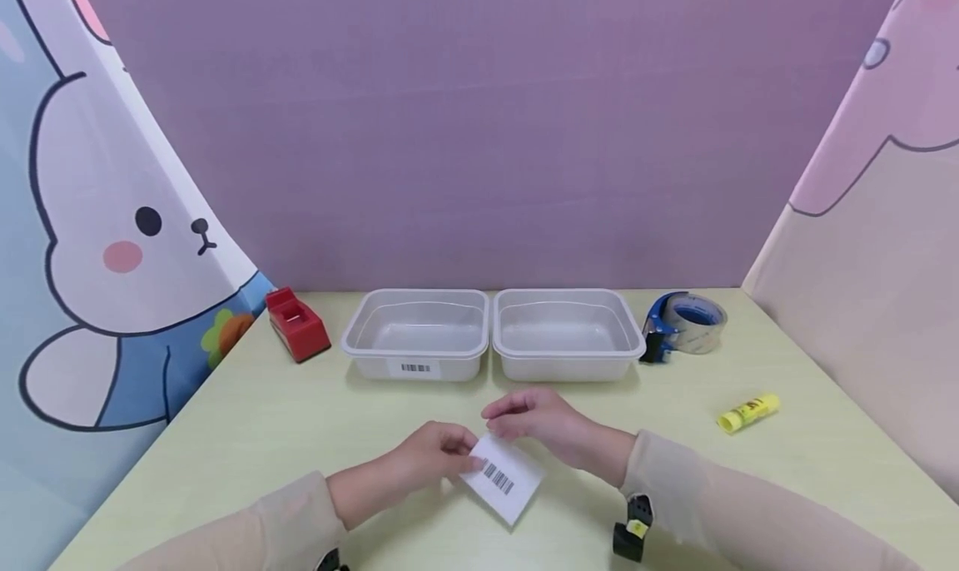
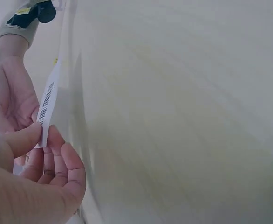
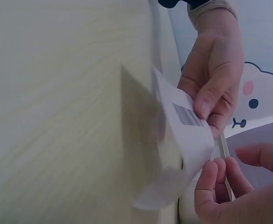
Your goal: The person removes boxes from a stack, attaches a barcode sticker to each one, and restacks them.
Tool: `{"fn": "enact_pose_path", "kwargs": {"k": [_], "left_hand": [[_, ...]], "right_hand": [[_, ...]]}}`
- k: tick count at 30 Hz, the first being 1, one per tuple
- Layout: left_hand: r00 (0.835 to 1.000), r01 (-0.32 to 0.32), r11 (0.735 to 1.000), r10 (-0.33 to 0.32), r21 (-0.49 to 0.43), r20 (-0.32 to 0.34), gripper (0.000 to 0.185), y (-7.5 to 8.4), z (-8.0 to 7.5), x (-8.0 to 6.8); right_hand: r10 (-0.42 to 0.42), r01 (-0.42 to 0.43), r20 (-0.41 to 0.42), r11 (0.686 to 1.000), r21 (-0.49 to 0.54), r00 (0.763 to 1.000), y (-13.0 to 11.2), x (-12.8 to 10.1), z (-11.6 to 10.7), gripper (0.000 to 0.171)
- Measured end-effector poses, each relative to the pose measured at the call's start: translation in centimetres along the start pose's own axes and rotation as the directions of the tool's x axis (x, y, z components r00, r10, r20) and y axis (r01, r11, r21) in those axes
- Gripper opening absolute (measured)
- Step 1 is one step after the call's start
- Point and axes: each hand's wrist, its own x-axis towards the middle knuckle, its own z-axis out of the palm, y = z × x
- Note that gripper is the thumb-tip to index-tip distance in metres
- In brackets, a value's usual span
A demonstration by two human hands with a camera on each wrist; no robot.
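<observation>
At the near centre of the pale green table (image 1: 262,421), the left hand (image 1: 430,454) pinches a white barcode label (image 1: 502,477) by its left edge. The left wrist view confirms this grip: thumb on one face, curled fingers (image 2: 57,163) behind. The right hand (image 1: 535,417) sits at the label's far corner. From the head view its contact cannot be told; the right wrist view shows its fingers (image 3: 215,182) loosely curled just beside the label's curling edge, apparently not gripping. Only the head view shows the surroundings: two clear trays (image 1: 415,350) (image 1: 569,355) side by side behind the hands, a red dispenser (image 1: 298,324) left of them, a blue tape dispenser (image 1: 685,324) on their right, and a yellow glue stick (image 1: 747,412) nearer.
</observation>
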Motion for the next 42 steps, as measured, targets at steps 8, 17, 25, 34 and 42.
{"fn": "enact_pose_path", "kwargs": {"k": [8, 17, 25, 34, 42], "left_hand": [[0.999, -0.039, 0.998, 0.037, -0.055, -0.036, 0.021, 0.4, 0.2, 0.2], [0.997, -0.032, 0.996, 0.026, -0.078, -0.075, 0.023, 0.6, 0.4, 0.1], [0.999, 0.002, 0.989, -0.009, -0.149, -0.047, 0.029, 0.7, 0.1, 0.1], [1.000, 0.013, 0.979, -0.014, -0.205, -0.005, 0.031, 0.6, -0.2, 0.4], [0.999, 0.003, 0.969, 0.006, -0.246, 0.036, 0.033, 0.7, -0.4, 0.8]], "right_hand": [[-0.017, 0.018, 0.015, 0.999, -0.049, 1.000, 0.6, 0.0, 0.0, 0.028], [-0.056, 0.044, -0.065, 0.986, -0.163, 0.996, 0.5, -0.3, 0.2, 0.020], [-0.100, 0.072, -0.100, 0.965, -0.251, 0.990, 0.4, -0.4, 0.4, 0.014], [-0.166, 0.156, -0.022, 0.959, -0.237, 0.986, 0.1, -0.8, 0.3, 0.012], [-0.198, 0.191, -0.003, 0.948, -0.254, 0.980, 0.0, -1.1, 0.2, 0.010]]}}
